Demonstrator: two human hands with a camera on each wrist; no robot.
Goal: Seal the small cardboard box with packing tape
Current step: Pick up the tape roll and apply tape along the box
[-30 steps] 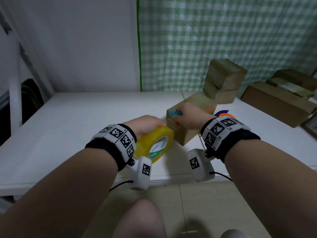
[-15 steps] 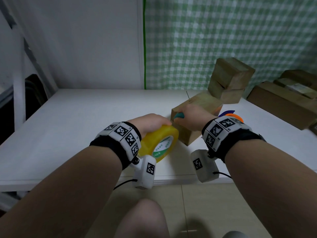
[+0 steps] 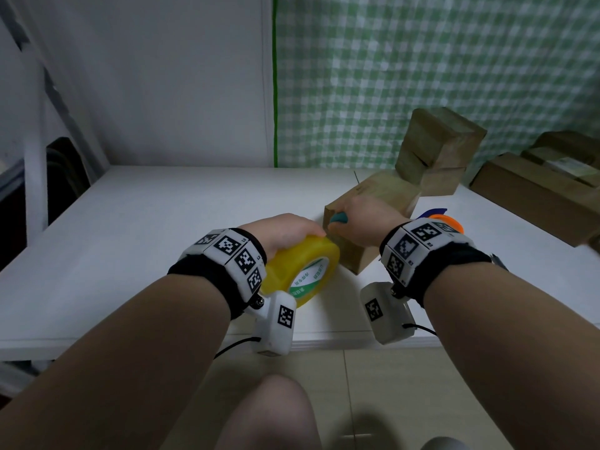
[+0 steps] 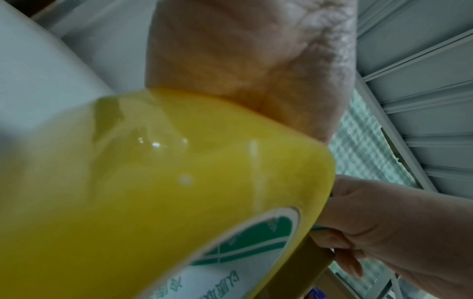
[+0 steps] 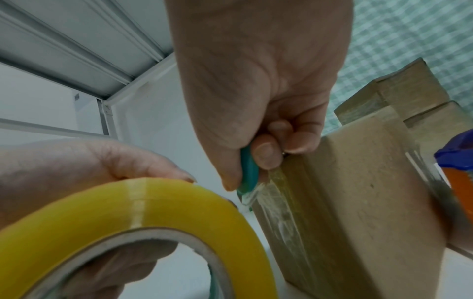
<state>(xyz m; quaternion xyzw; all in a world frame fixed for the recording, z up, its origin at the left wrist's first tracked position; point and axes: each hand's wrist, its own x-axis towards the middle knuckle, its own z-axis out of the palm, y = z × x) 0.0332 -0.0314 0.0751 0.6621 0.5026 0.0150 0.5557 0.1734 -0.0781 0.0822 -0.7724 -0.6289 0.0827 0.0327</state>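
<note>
Gripping tape roll [image 3: 300, 271] and teal cutter [image 3: 339, 218], both hands work the box [image 3: 386, 193], lying diagonally, far-right.

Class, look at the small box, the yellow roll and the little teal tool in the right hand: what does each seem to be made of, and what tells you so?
Small box: cardboard, matt tan, fibrous and speckled; a glossy clear strip of tape runs down its edge.
Yellow roll: translucent plastic tape, shiny with highlights, wound on what looks like a printed paper core.
Teal tool: probably smooth hard plastic; mostly hidden by the right hand, so uncertain.
</note>
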